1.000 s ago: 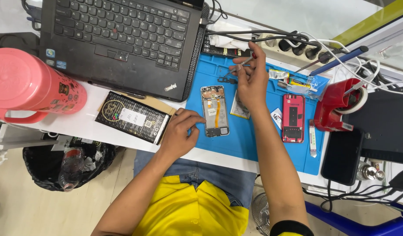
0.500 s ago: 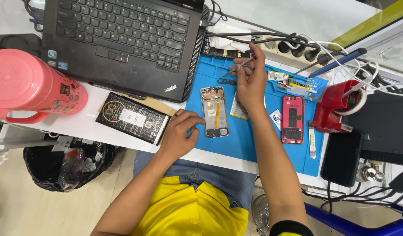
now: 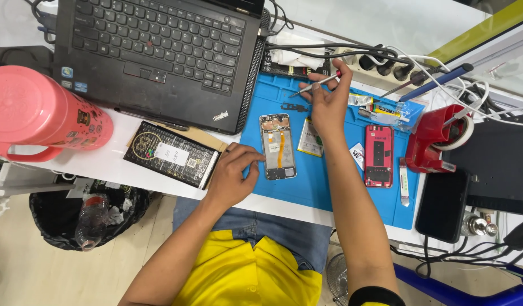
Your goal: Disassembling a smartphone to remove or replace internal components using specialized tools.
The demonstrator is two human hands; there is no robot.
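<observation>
Fingers (image 3: 256, 160) steady rectangular opened phone (image 3: 277, 146); right hand (image 3: 328, 105) pinches slim metal screwdriver (image 3: 313, 85).

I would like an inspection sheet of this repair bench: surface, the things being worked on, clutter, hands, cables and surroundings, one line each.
Surface: white table with a blue work mat on it.
Job's things: opened phone lies flat on the mat; a thin screwdriver is held above the mat's far edge.
Clutter: red phone back, red tape dispenser, pink jug, black laptop, dark patterned box.
Hands: left hand touches the opened phone's left edge; right hand grips the screwdriver.
Cables: black and white cables tangle at the power strip behind the mat.
Surroundings: black waste bin on the floor under the table.
</observation>
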